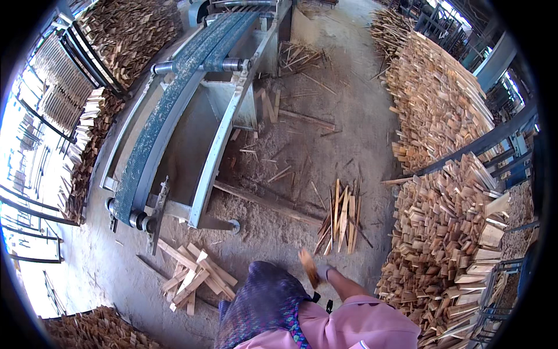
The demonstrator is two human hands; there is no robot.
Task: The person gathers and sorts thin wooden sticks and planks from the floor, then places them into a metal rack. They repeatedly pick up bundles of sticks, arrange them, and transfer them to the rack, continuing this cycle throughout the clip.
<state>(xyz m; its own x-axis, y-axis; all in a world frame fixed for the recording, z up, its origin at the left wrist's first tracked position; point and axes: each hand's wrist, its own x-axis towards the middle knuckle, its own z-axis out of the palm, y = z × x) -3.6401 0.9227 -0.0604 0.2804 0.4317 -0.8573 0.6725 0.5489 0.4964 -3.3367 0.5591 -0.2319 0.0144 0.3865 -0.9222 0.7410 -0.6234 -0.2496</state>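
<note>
My right hand (pixel 323 273), in what looks like a pale glove, is closed around a short brown piece of wood (pixel 308 266), blurred by motion, just right of my dark patterned apron. Beyond that hand lies a loose bundle of long thin wood strips (pixel 344 216) on the floor. To the left of the apron, a crisscross pile of pale boards (pixel 195 276) rests on the ground. My left hand does not show.
A conveyor with a blue-green belt (pixel 148 128) and metal frame runs away at the left. Tall wood stacks (pixel 433 232) line the right side, with another heap (pixel 131 29) at far left. A long beam (pixel 267 203) and scattered scraps lie on the dusty floor (pixel 366 116).
</note>
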